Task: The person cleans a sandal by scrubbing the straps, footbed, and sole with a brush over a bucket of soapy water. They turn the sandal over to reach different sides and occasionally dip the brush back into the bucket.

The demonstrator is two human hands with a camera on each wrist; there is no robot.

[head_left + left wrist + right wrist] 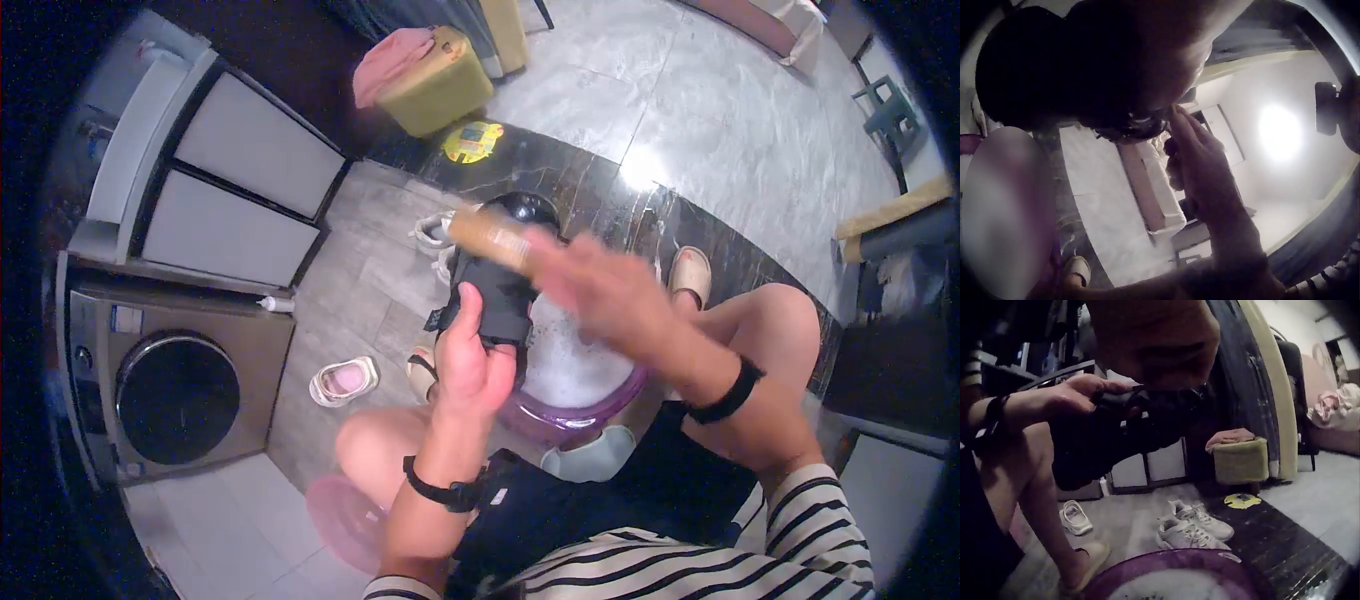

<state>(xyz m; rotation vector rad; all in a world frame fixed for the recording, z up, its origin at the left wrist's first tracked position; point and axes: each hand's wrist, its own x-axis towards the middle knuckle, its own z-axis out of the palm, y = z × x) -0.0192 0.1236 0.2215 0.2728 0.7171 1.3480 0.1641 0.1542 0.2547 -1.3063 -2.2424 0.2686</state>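
Left hand [476,366] palm up, thumb extended, right hand [600,290] blurred, fingers curled, forearms [452,450] reaching forward, knees [775,325] bent

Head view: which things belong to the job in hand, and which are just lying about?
In the job:
- black shoe, in left hand
- brush, in right hand
- sudsy basin

Likely just lying about:
- white sneakers
- sandal
- stool, pink cloth
- yellow mat
- white bottle
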